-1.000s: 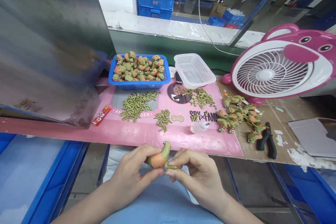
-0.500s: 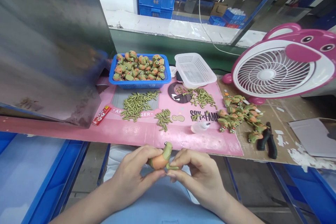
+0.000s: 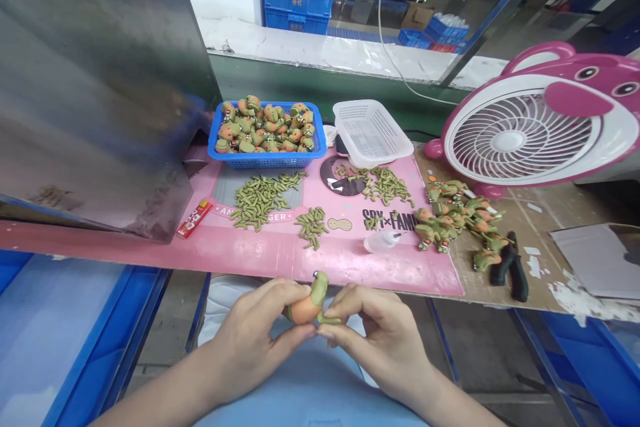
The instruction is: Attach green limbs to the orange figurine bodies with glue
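A green and orange figure [image 3: 306, 309] is pinched between the thumb and fingers of my left hand [image 3: 257, 330]. My right hand [image 3: 380, 327] grips a small green piece [image 3: 330, 320] against the figure's right side. Both hands are in front of the pink mat's [image 3: 350, 267] near edge. Small green pieces [image 3: 260, 201] lie in piles on the mat, beside a small clear bottle [image 3: 381, 241]. A blue basket [image 3: 270, 161] holds several green and orange figures. More figures [image 3: 443, 213] are heaped at the mat's right edge.
A white basket [image 3: 373, 133] stands behind the mat, with a pink fan [image 3: 520, 127] to its right. Black-handled pliers [image 3: 511, 270] lie on the brown board. A large metal box [image 3: 100, 93] stands at the left, near a red packet [image 3: 195, 219].
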A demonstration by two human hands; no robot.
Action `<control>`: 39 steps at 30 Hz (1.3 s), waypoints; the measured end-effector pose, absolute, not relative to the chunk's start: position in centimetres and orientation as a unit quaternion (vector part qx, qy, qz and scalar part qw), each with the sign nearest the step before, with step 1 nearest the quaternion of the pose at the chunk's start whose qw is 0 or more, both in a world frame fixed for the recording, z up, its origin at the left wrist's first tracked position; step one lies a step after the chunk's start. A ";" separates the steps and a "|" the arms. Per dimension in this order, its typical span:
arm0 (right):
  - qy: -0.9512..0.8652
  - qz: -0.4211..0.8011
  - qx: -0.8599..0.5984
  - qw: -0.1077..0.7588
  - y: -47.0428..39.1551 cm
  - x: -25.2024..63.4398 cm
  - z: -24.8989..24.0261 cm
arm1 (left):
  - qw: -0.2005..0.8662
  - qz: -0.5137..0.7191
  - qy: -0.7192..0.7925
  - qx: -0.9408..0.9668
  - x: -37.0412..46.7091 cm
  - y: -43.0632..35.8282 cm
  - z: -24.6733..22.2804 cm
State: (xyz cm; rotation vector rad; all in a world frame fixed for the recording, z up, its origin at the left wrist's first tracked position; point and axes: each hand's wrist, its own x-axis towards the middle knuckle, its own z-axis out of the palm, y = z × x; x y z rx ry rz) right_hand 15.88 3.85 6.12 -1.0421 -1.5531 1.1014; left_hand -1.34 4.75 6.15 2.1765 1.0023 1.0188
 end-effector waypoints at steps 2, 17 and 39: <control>-0.631 0.456 -0.421 0.466 3.8 15.9 6.1 | 0.277 0.379 0.370 0.802 -1.4 4.7 6.1; -0.643 0.449 -0.425 0.453 3.5 15.8 5.9 | 0.316 0.363 0.364 0.798 -1.6 4.6 6.3; -0.645 0.471 -0.430 0.421 3.7 16.0 5.7 | 0.843 0.360 0.313 0.247 0.0 4.5 4.7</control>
